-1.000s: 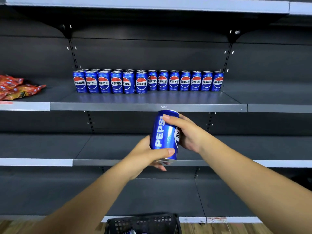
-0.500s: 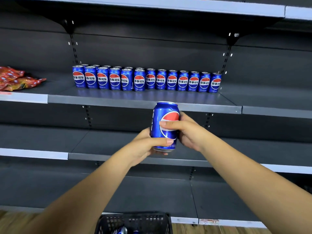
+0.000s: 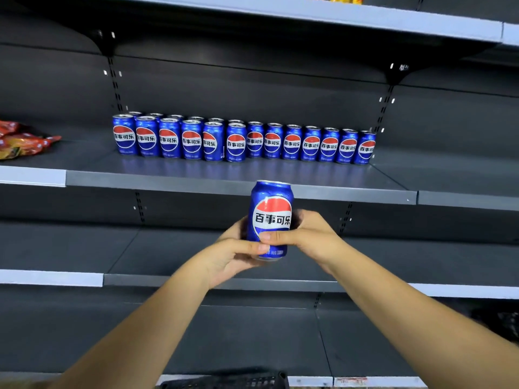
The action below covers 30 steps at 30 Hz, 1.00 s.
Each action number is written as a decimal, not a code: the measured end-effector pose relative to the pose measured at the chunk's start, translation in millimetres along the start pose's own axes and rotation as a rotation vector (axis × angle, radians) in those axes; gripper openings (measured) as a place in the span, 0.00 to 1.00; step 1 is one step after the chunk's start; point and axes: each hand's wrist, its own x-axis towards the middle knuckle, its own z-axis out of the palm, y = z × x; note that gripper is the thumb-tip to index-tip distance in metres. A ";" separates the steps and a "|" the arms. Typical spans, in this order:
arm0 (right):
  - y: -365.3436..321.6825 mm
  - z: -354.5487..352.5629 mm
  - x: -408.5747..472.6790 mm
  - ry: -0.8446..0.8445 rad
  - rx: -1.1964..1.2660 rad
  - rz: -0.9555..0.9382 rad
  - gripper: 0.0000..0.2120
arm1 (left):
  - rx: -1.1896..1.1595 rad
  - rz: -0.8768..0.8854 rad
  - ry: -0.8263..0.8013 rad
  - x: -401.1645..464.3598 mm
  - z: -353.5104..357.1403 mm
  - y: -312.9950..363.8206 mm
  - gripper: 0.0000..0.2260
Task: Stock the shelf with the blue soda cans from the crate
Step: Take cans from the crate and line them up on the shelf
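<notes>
I hold one blue soda can (image 3: pixel 271 209) upright in front of me, its round red-white-blue logo facing me. My left hand (image 3: pixel 233 254) grips its lower left side and my right hand (image 3: pixel 306 237) grips its right side, thumb across the front. The can's top reaches the front edge of the grey shelf (image 3: pixel 238 183). On that shelf stands a row of several blue cans (image 3: pixel 241 141), with a second row behind on the left part. The black crate (image 3: pixel 224 381) shows only its rim at the bottom edge.
Red and yellow snack bags (image 3: pixel 19 138) lie at the left end of the same shelf. The shelf has bare surface in front of the can row and to its right. Lower shelves (image 3: pixel 84 248) are dark and bare. A shelf (image 3: pixel 309 15) runs overhead.
The can has been turned so that its round logo faces me and it has risen slightly toward the shelf edge. The view has tilted up, so less of the crate shows.
</notes>
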 end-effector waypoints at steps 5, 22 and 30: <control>2.6 10.5 39.5 0.199 -0.233 -0.013 0.22 | 0.172 -0.085 0.222 20.3 -28.4 5.7 0.24; -23.0 -48.7 186.1 0.394 -0.106 -0.161 0.23 | 0.506 0.372 0.854 181.6 -64.5 72.5 0.15; 20.6 -70.8 254.1 0.296 -0.047 -0.029 0.27 | 0.860 0.201 0.895 243.6 -89.6 47.5 0.12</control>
